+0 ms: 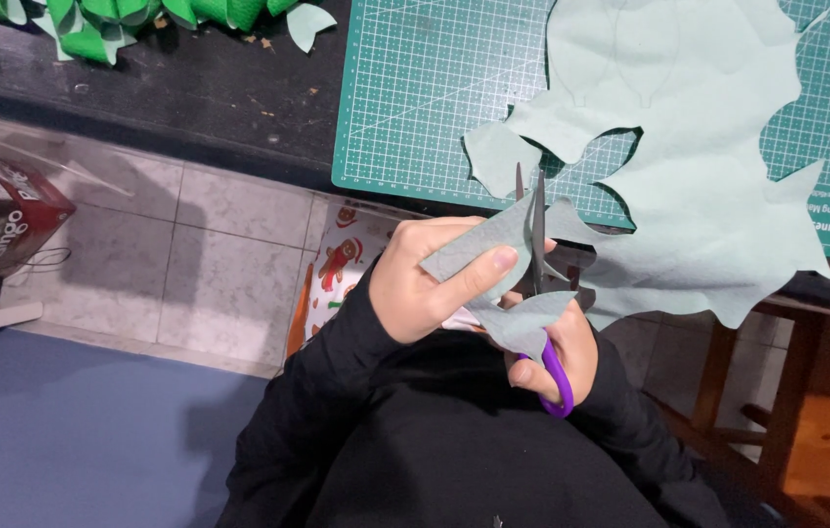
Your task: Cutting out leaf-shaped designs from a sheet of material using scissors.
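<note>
Head view: your left hand (425, 284) pinches the felt (689, 186); right hand (557, 357) grips the scissors (540, 293), blades at 12 o'clock, apparently slightly parted, over the mat (415, 108).

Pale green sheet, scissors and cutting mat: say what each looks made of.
Pale green sheet: thin paper or felt-like craft sheet, matte, faintly veined, edges bending limply; hard to tell which.
Scissors: dark metal blades, glossy purple plastic handle.
Cutting mat: green rubbery plastic, matte, with a printed white grid.
</note>
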